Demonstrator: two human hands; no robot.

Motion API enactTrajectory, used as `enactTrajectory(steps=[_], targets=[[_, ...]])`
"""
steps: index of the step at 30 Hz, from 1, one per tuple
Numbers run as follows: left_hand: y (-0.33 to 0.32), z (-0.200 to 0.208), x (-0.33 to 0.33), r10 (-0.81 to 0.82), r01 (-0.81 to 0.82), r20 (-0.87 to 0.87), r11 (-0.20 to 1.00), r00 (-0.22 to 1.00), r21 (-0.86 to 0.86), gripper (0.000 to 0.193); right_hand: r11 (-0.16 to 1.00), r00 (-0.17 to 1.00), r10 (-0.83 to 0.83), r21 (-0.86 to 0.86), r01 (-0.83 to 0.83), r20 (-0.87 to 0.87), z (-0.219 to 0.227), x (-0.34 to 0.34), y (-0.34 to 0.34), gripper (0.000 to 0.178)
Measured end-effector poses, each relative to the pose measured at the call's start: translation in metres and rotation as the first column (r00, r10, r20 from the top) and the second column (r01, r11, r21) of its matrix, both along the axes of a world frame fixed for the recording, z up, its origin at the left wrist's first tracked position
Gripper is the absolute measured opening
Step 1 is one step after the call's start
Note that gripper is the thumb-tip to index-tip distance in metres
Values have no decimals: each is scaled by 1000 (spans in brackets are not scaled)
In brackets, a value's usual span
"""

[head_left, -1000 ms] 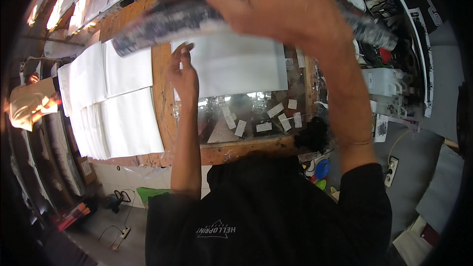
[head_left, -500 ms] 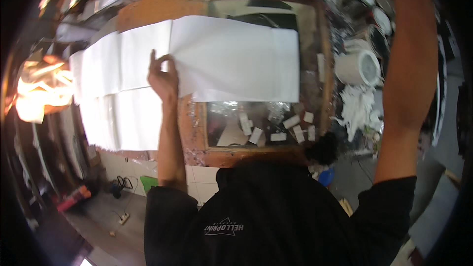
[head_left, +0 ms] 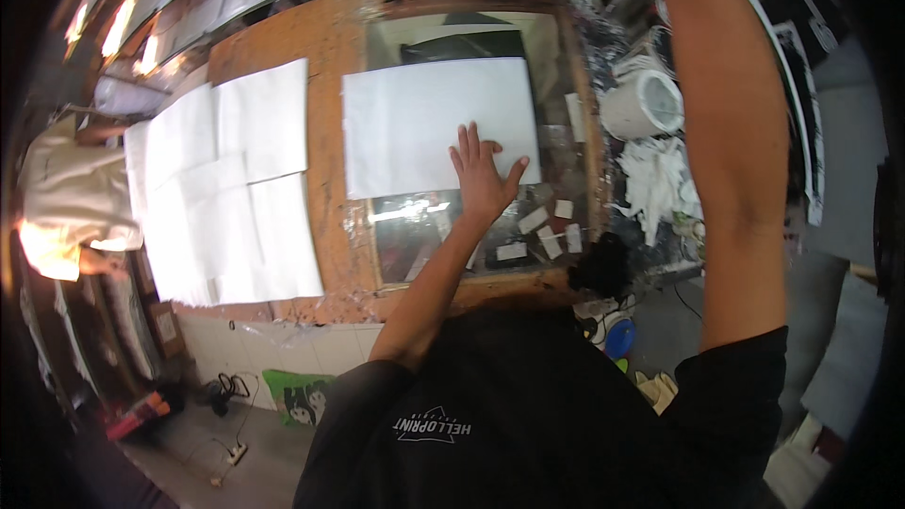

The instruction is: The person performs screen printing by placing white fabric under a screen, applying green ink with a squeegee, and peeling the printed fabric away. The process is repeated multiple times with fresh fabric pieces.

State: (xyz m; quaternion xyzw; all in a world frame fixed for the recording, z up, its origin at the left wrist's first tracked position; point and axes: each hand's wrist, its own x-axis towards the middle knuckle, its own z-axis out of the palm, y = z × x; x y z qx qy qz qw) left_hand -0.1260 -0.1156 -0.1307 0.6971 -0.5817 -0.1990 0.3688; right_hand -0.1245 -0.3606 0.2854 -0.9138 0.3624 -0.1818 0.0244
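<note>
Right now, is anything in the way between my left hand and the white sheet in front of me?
Nothing visible. Your left hand is spread open over the near right part of the white sheet, with no object between them. The small pale pieces lie nearer your body, beyond the sheet's near edge.

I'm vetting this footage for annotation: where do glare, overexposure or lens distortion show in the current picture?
All in the head view: streaky glare on the glassy panel below the white sheet; near-washed-out stacked sheets at left; blown highlights at upper left; straight edges bowing toward a black rim; the left hand's fingers fairly distinct.
</note>
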Motion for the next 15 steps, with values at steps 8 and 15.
enactTrajectory(steps=[8,15], targets=[[-13,-9,-5,87,-73,-205,995,975,75,14,973,999,-20,232,9,45,1,-24,49,61],[-8,15,-9,-129,118,88,987,988,113,33,956,984,149,242,-167,94,8,-31,40,59]])
